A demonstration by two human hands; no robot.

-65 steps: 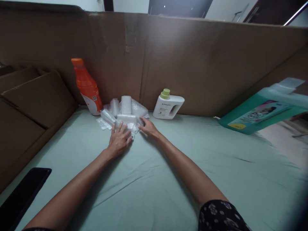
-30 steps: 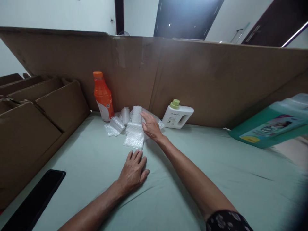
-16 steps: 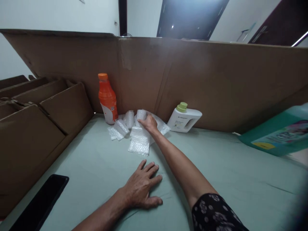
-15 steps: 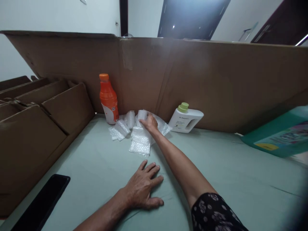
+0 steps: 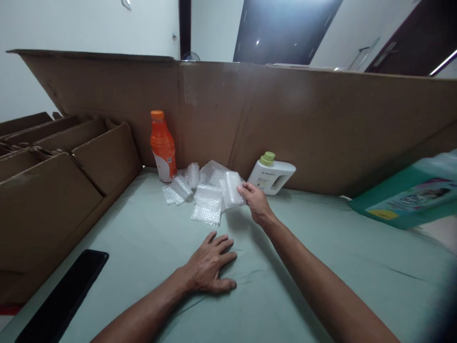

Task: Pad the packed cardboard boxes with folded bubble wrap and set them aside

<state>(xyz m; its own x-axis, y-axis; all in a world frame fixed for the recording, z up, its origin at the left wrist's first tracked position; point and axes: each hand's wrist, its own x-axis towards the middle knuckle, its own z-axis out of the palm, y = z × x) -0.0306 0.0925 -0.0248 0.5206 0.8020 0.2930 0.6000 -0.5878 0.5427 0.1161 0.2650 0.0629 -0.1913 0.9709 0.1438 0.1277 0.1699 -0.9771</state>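
Your right hand has lifted a bubble-wrap roll off the pile, fingers closed on it; your left hand rests flat, fingers spread, on open sheet nearer you.
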